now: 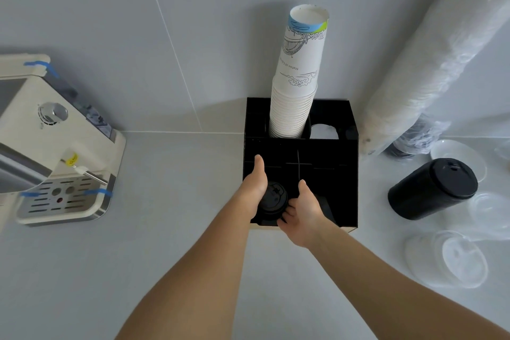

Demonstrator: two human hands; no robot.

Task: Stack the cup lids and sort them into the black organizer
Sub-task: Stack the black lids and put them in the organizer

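Both hands are cupping a stack of black lids (271,199) over the near-left compartment of the black organizer (335,152); the left hand (254,183) is pressing flat-fingered, the right hand (302,208) curling fingers underneath; uneven release is risking the stack tilting and jamming against the divider.

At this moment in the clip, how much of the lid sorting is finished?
Partly done. Done: white lids sit in a rear slot of the organizer, beside the paper cups. In hand: left hand and right hand hold a black lid stack at the front left compartment. Left: another black stack lying on the counter, plus loose clear lids at right.
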